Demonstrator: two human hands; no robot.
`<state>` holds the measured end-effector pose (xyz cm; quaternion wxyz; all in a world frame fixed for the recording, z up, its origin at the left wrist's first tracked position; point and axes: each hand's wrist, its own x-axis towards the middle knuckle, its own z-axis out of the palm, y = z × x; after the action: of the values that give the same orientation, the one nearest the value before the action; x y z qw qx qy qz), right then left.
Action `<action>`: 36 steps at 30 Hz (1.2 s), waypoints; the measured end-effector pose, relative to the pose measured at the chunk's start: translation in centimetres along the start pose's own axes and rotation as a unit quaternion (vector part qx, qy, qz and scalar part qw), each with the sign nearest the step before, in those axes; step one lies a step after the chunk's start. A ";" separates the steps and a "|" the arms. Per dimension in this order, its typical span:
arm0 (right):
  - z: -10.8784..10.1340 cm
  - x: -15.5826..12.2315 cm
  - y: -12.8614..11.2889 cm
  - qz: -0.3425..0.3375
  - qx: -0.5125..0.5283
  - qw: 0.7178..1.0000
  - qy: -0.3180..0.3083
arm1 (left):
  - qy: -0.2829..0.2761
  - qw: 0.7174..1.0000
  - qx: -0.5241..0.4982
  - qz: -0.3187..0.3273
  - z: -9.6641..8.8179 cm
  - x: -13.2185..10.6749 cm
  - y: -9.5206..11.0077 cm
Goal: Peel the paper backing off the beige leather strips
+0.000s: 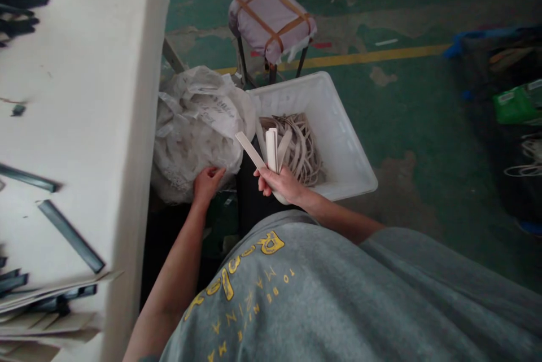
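My right hand [277, 182] is closed round a small bunch of flat white strips [271, 150]. One strip slants off to the left, while the others point away from me. Beside the table, my left hand [207, 184] has its fingers drawn together at the near edge of a crumpled clear plastic bag [195, 136]. Whether those fingers pinch the bag or something small cannot be made out. Under and beyond the right hand, a white plastic bin [342, 147] holds a tangle of long off-white strips [302, 147].
A white-covered table [97, 96] runs along my left, with dark strips [71, 238] and stacked card pieces [51, 322] on it. Past the bin stands a stool [273, 17] with a taped cushion. Dark bags with a green packet [516, 105] lie at the right.
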<state>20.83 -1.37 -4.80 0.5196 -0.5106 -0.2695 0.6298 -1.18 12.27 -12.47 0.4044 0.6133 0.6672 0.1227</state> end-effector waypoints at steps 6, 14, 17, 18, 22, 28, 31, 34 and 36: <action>0.1 0.7 0.5 0.005 0.003 1.000 -0.002 | -0.020 0.999 0.033 0.030 1.6 -0.2 0.4; 0.3 1.1 0.9 -0.012 -0.002 1.000 -0.029 | 0.000 0.999 0.041 0.004 2.2 -0.4 -0.2; 0.1 1.0 0.8 -0.029 -0.023 0.999 -0.036 | 0.022 0.999 0.005 0.023 2.1 -1.2 0.1; -0.1 1.1 0.7 -0.038 -0.034 0.998 -0.039 | 0.034 0.999 -0.010 0.028 2.0 -1.6 0.3; -0.3 1.7 0.0 -0.052 -0.073 0.993 -0.076 | 0.046 0.993 -0.094 0.058 0.7 -4.3 1.5; 1.8 3.0 -1.1 0.004 -0.061 0.979 -0.192 | 0.013 0.964 -0.241 0.111 -1.5 -9.4 3.9; 3.0 3.6 -1.7 0.014 -0.022 0.982 -0.188 | 0.022 0.957 -0.272 0.095 -2.2 -11.0 4.4; 3.6 3.8 -2.2 0.032 -0.026 0.982 -0.187 | 0.028 0.953 -0.286 0.095 -2.9 -12.1 4.6; 3.7 3.6 -2.4 0.042 -0.035 0.980 -0.189 | 0.029 0.951 -0.295 0.093 -3.2 -12.7 4.7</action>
<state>18.56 3.41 -2.75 0.4139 -0.4111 -0.3628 0.7267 -1.05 2.76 -2.36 0.5342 0.5226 0.5526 0.3690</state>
